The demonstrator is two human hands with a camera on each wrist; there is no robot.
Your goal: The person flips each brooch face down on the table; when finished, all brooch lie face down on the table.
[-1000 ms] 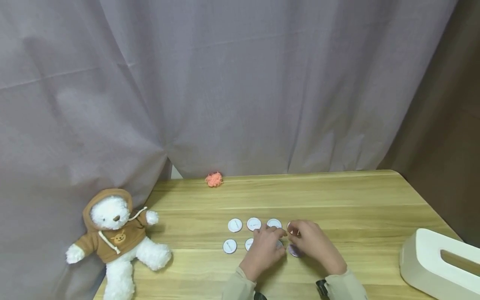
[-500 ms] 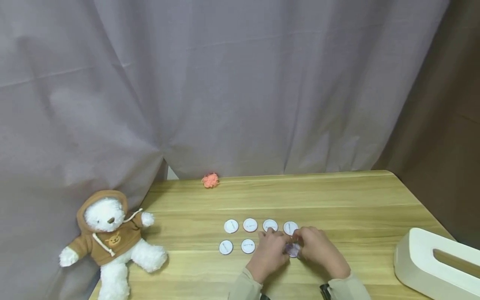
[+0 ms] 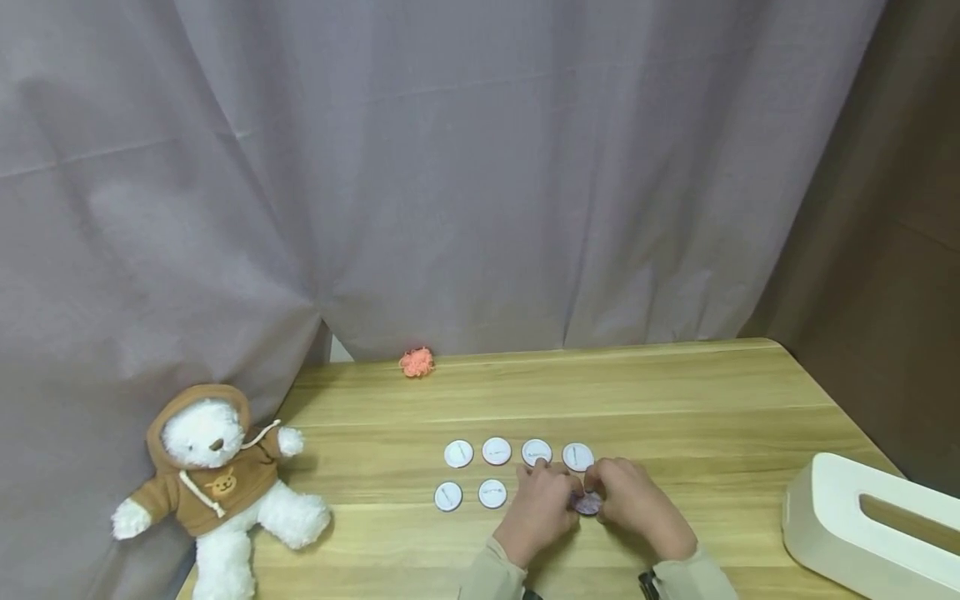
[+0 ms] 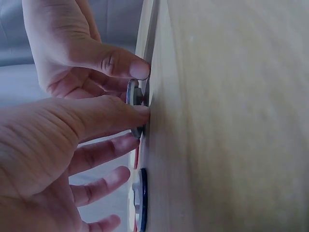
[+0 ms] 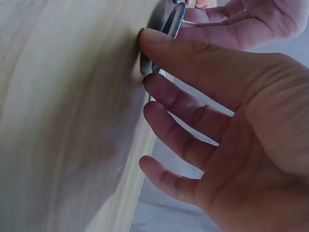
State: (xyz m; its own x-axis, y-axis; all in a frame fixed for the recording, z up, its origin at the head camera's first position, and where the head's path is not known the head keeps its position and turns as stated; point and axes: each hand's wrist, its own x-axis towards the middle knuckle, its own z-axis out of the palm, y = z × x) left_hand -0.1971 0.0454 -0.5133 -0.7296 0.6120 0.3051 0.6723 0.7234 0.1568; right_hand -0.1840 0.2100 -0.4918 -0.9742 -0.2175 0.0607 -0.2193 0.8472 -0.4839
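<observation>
A purple-faced pin-back button badge (image 3: 587, 503) lies between my two hands, low at the table top. My left hand (image 3: 542, 506) pinches its left side with thumb and forefinger; in the left wrist view the badge (image 4: 133, 96) is edge-on, the other fingers spread loosely. From the right, my right hand (image 3: 632, 504) holds it by thumb and forefinger, as the right wrist view shows at the badge's dark rim (image 5: 175, 21). White-backed badges with pins lie beyond in a row, including one badge (image 3: 578, 457) just past my fingertips. Another badge (image 4: 140, 200) lies beneath my left fingers.
Two more badges, one of them a white-backed badge (image 3: 492, 493), lie left of my left hand. A plush bear (image 3: 225, 487) in a brown hoodie sits at left. A coral fuzzy bundle (image 3: 417, 362) lies at the back edge. A white tissue box (image 3: 847, 525) stands at right.
My right hand has come down from the far right badge to the purple one. My left hand has shifted right to meet it. The head view has turned slightly right.
</observation>
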